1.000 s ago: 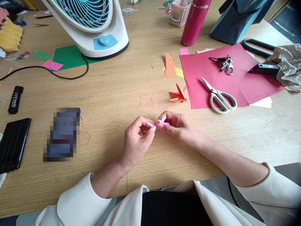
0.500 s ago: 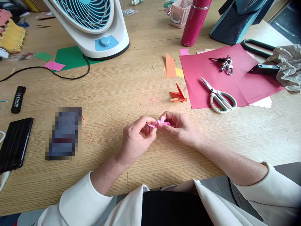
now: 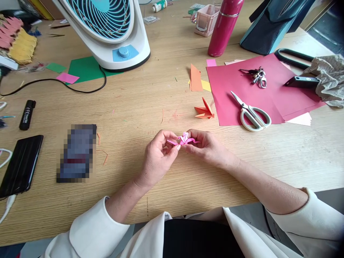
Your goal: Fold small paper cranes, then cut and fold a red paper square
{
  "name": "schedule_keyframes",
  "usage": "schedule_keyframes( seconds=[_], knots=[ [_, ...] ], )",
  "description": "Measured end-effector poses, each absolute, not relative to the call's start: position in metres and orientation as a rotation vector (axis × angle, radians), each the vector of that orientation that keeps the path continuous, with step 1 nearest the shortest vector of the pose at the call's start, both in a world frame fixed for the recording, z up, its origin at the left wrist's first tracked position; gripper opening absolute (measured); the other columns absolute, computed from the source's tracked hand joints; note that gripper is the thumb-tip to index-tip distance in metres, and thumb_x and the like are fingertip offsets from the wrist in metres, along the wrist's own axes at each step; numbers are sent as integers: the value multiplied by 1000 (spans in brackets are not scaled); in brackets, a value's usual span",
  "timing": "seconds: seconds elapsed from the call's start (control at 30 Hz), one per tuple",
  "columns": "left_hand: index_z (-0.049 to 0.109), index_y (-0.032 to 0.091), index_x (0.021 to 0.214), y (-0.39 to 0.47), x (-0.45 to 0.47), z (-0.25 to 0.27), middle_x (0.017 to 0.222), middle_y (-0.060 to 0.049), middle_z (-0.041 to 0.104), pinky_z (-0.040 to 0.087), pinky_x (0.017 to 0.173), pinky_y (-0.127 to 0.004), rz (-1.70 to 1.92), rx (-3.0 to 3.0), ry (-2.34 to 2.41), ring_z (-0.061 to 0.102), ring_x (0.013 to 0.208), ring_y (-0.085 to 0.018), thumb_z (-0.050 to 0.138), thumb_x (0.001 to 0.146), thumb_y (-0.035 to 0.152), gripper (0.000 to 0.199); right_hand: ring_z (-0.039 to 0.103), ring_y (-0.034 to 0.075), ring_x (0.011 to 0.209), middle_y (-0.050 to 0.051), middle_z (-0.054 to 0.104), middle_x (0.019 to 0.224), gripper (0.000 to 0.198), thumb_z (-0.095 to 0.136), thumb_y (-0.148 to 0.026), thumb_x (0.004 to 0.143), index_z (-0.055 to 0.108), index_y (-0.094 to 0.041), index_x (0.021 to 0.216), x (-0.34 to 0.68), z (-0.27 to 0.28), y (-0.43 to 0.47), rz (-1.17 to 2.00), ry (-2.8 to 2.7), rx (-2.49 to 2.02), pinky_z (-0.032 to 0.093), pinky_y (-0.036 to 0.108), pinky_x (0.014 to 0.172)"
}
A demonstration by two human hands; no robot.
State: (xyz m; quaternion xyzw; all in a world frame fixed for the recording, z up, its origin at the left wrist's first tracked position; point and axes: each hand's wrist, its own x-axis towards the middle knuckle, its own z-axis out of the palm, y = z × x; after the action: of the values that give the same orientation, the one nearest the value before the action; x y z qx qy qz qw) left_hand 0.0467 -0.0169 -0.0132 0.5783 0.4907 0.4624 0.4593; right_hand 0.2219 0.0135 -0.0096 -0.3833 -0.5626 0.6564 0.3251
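Observation:
A small pink folded paper figure (image 3: 184, 139), with thin pointed ends, is held between both hands above the near part of the table. My left hand (image 3: 160, 154) pinches its left side between thumb and fingers. From the right, my right hand (image 3: 206, 146) is closed on the other side, thumb in front and fingers behind. Part of the paper is hidden by the fingertips. Just beyond my right hand lies an orange folded paper piece (image 3: 204, 109) with several spread points.
White-handled scissors (image 3: 252, 114) and keys (image 3: 258, 76) lie on red paper sheets (image 3: 225, 89) at right. A fan (image 3: 126, 53), a pink-red bottle (image 3: 224, 30) and a pink basket (image 3: 205, 23) stand farther back. Phones (image 3: 21, 165), a marker (image 3: 27, 114) and orange scraps (image 3: 105, 157) are at left.
The pink paper figure shows more fully between the fingertips, its right end now more visible. Both hands keep their hold; the whole view has shifted slightly.

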Motion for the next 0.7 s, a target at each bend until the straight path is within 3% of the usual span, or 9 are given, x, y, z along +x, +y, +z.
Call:
schedule_keyframes(
  seconds=[0.33, 0.47, 0.7],
  knots=[
    [59, 18, 99, -14, 42, -15, 89, -5, 72, 52, 57, -21, 1039, 1361, 1154, 67, 74, -14, 67, 83, 19, 18, 45, 12, 64, -1, 53, 72, 25, 69, -39, 86, 55, -18, 82, 223, -4, 9, 1554, -1671, -1123, 36, 25, 56],
    [66, 18, 86, -11, 36, -20, 84, -4, 71, 53, 65, -25, 1003, 1556, 1180, 66, 76, -15, 69, 84, 22, 6, 50, 13, 66, 0, 56, 74, 20, 68, -34, 86, 56, -18, 83, 223, -6, 8, 1522, -1697, -1149, 39, 25, 57],
    [64, 17, 79, -7, 32, -17, 81, -3, 64, 47, 65, -24, 953, 1753, 1183, 60, 75, -14, 65, 87, 21, 9, 54, 13, 69, 0, 59, 77, 16, 70, -27, 84, 57, -18, 84, 223, -6, 8, 1508, -1714, -1088, 43, 25, 62]
  ],
)
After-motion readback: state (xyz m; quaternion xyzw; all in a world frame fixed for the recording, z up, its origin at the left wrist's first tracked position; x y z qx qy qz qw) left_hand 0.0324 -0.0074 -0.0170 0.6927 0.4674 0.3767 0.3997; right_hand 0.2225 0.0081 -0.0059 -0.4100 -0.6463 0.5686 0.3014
